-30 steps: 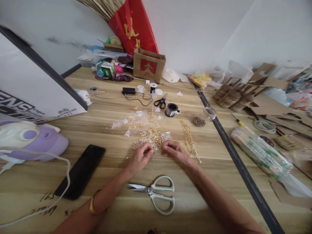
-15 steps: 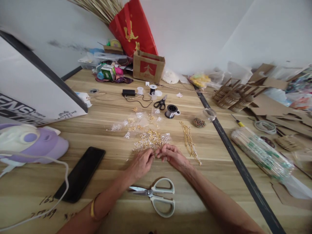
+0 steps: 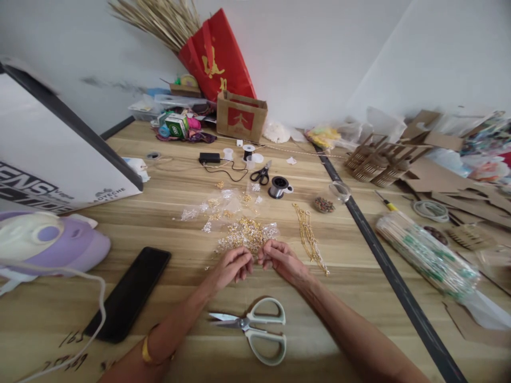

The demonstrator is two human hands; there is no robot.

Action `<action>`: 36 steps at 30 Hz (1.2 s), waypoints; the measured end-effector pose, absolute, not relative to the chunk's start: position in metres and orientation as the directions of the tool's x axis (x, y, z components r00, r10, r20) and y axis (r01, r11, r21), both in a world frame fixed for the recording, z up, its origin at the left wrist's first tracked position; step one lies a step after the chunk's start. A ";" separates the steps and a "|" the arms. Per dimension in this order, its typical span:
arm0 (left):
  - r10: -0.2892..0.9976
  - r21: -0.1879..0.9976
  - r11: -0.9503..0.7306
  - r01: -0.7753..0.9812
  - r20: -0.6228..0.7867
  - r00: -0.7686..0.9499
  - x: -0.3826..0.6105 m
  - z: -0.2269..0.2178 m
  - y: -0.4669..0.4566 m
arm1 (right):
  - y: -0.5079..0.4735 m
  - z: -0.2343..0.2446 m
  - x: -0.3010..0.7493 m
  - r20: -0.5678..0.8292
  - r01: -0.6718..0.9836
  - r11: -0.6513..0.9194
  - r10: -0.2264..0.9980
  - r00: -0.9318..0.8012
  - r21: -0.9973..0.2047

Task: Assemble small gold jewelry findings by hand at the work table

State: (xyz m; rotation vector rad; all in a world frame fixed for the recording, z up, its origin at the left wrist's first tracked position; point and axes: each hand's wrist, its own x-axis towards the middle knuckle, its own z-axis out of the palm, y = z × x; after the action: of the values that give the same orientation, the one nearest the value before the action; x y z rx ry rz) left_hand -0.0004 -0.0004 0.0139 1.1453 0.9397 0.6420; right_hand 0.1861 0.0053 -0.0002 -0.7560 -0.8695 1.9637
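Golden pieces border the left hand; wood separates it from the scissors.

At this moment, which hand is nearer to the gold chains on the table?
Right. The right hand is just to the left of the gold chains; the left hand is farther left, beyond the right hand.
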 end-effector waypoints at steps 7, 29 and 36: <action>0.841 0.949 0.312 0.050 -0.300 0.450 0.002 0.013 0.000 | 0.005 0.002 0.186 -0.183 -0.434 -0.405 0.865 -0.467 -0.804; 0.929 0.958 0.196 -0.208 -0.114 0.351 0.010 0.006 -0.004 | 0.002 0.003 0.181 -0.125 -0.292 -0.300 0.861 -0.493 -0.908; 0.898 0.889 0.315 -0.333 -0.166 0.407 0.012 0.005 -0.005 | 0.003 0.003 0.182 -0.110 -0.341 -0.316 0.855 -0.507 -0.885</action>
State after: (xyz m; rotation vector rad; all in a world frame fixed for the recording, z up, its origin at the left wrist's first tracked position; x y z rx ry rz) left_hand 0.0121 -0.0047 0.0051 0.8964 0.7623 0.9235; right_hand 0.1816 0.0035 0.0027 -0.7579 -1.0887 1.9109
